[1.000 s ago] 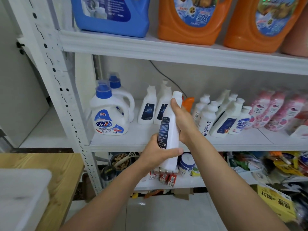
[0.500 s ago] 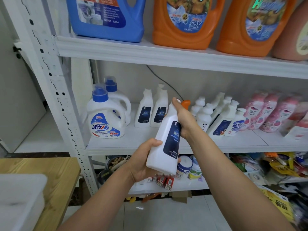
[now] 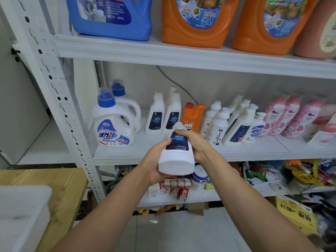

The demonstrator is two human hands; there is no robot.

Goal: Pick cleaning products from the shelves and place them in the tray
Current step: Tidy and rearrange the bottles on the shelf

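Both hands, L hand (image 3: 154,165) + R hand (image 3: 199,145), have fingers (image 3: 187,134) curled round white bottle (image 3: 176,160) in front of shelf (image 3: 254,151), cap pointing away, base twd person; tray (image 3: 23,211) low-left on bench (image 3: 63,179), L nearer.

Arms forward; left hand (image 3: 154,163) cups the bottle (image 3: 176,158) base; right hand (image 3: 197,144) grips higher up.

Orange jugs (image 3: 196,24): two. Blue jug (image 3: 112,20): one. Blue-capped bottles (image 3: 113,124): two.

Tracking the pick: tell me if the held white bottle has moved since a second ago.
Yes. The white bottle has tipped from upright, base now toward the camera, its cap lower against the middle shelf.
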